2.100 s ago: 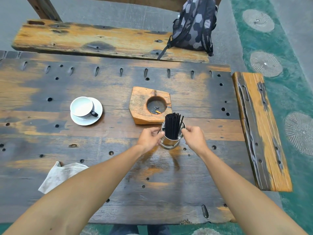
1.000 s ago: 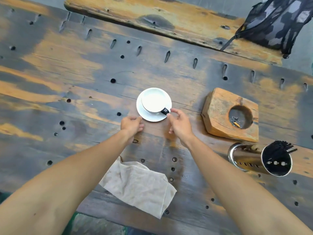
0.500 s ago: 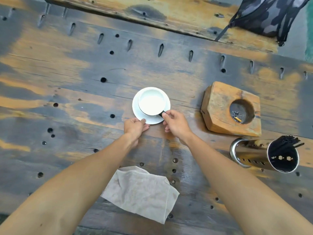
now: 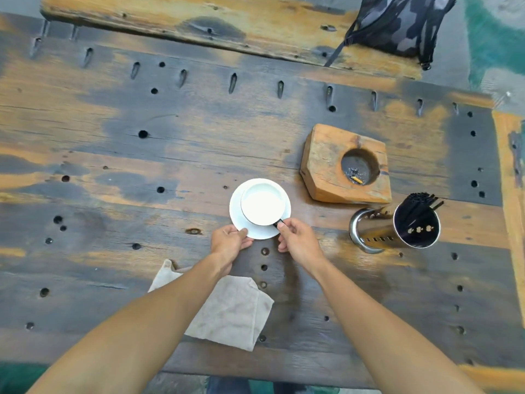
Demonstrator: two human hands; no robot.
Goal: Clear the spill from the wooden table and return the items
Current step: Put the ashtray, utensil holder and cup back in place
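A white cup (image 4: 262,204) with a black handle stands on a white saucer (image 4: 236,211) in the middle of the worn wooden table (image 4: 113,143). My left hand (image 4: 228,243) pinches the saucer's near-left rim. My right hand (image 4: 297,240) pinches the cup's black handle at the near-right side. A crumpled beige cloth (image 4: 230,311) lies on the table near me, partly under my left forearm. To the right stands a steel holder (image 4: 395,228) full of black straws (image 4: 420,206).
A wooden block ashtray (image 4: 345,166) with a butt in it sits right of the cup. Wooden benches (image 4: 227,21) run along the far and right sides. A camouflage backpack (image 4: 403,24) rests on the far bench. The tabletop has many holes.
My hands left the straw holder and went to the cup and saucer. Over the last second the cup and saucer have shifted right, closer to the ashtray.
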